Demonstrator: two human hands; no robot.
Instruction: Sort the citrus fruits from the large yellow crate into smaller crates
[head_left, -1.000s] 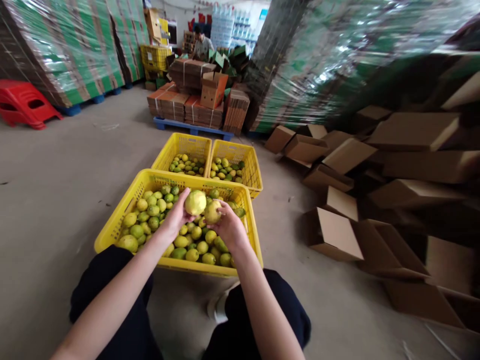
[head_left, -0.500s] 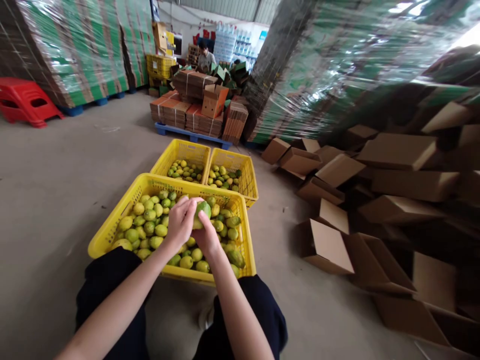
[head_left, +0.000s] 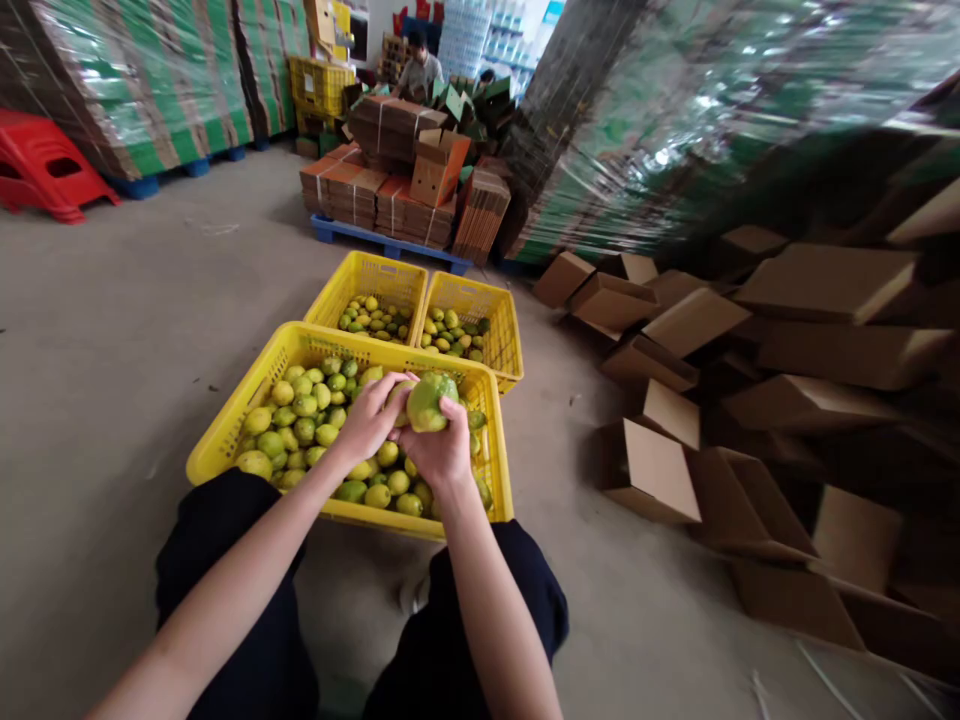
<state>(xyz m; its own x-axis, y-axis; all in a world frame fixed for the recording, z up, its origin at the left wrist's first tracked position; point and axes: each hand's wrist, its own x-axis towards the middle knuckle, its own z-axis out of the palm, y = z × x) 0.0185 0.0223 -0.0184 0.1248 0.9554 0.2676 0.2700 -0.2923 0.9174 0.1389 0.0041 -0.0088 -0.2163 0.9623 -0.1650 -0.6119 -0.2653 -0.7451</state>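
Observation:
Above the front yellow crate [head_left: 225, 425], my right hand [head_left: 441, 452] is closed around a large green-yellow lemon [head_left: 430, 402], thumb on its right side. Beside it my left hand [head_left: 367, 418] curls its fingers over another lemon [head_left: 400, 402], which is partly hidden behind the fingers. The two hands touch or nearly touch. Below them, many green and yellow lemons [head_left: 304, 430] fill the crate, which stands between my knees.
Two smaller yellow crates [head_left: 322, 300] with lemons adjoin the far side. Cardboard boxes [head_left: 660, 470] lie heaped on the right. Flattened cartons [head_left: 345, 190] sit on a blue pallet [head_left: 390, 245] ahead, a person [head_left: 420, 70] behind them. A red stool [head_left: 52, 165] stands left.
My hands have shifted slightly right and up, and the right hand has turned, bringing the large lemon into fuller view. A second lemon now shows at my left fingers. The view has tilted down.

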